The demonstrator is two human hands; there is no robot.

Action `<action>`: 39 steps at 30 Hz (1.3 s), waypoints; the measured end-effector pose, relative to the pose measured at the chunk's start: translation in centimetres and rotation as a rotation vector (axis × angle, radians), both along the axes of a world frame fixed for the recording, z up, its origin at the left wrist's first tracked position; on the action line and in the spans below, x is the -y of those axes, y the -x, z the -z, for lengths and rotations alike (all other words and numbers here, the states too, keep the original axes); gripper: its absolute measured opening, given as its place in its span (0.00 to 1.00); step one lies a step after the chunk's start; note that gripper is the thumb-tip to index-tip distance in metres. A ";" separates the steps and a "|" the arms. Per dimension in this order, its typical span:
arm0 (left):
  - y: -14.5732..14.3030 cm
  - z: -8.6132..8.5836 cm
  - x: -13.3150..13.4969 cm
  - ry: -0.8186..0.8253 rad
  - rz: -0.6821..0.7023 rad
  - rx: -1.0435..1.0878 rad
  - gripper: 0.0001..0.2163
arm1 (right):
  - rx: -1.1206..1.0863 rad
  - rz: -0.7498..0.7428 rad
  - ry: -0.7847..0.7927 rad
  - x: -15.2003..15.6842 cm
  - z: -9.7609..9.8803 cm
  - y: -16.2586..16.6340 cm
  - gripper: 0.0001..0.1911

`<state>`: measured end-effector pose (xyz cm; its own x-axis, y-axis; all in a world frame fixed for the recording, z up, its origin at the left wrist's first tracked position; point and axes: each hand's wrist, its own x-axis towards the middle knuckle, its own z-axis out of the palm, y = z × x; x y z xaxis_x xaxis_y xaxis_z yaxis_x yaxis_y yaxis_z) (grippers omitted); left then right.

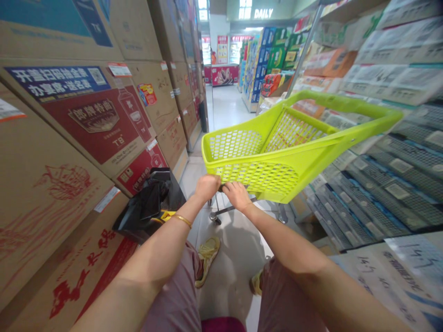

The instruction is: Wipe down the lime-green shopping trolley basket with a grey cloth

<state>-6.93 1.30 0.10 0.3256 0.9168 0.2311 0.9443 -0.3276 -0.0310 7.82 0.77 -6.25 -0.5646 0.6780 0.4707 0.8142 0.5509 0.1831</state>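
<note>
A lime-green plastic shopping cart basket (263,166) with perforated walls stands tilted in the aisle in front of me. Both my hands reach forward to its near lower edge. My left hand (206,186), with a gold bangle on the wrist, is curled into a fist on that edge. Beside it my right hand (236,193) has its fingers closed over the same edge. Below the basket the cart's metal frame and a caster wheel (213,216) show. My feet in yellow sandals (207,253) rest on the pale tile floor.
Stacked cardboard cartons (86,120) wall the left side of the narrow aisle. A black bag (152,203) lies at their base. Shelves of boxed goods (387,138) line the right. The aisle runs ahead to more displays and a "DAILY" sign (263,13).
</note>
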 end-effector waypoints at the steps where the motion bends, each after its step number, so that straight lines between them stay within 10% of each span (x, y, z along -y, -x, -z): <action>1: 0.0 0.0 0.0 0.004 0.000 -0.003 0.14 | -0.014 0.011 -0.020 -0.1 -0.5 0.0 0.11; 10: -0.3 -0.2 0.1 0.043 -0.035 0.016 0.14 | -0.306 0.155 -0.267 -1.1 -5.8 -0.1 0.13; 28: -0.4 0.0 0.1 0.000 -0.035 -0.029 0.15 | 0.041 0.003 -0.014 -0.1 0.5 0.0 0.10; 39: -0.5 -0.2 0.1 0.060 -0.047 0.039 0.14 | -0.311 0.152 -0.265 -1.2 -5.4 -0.5 0.13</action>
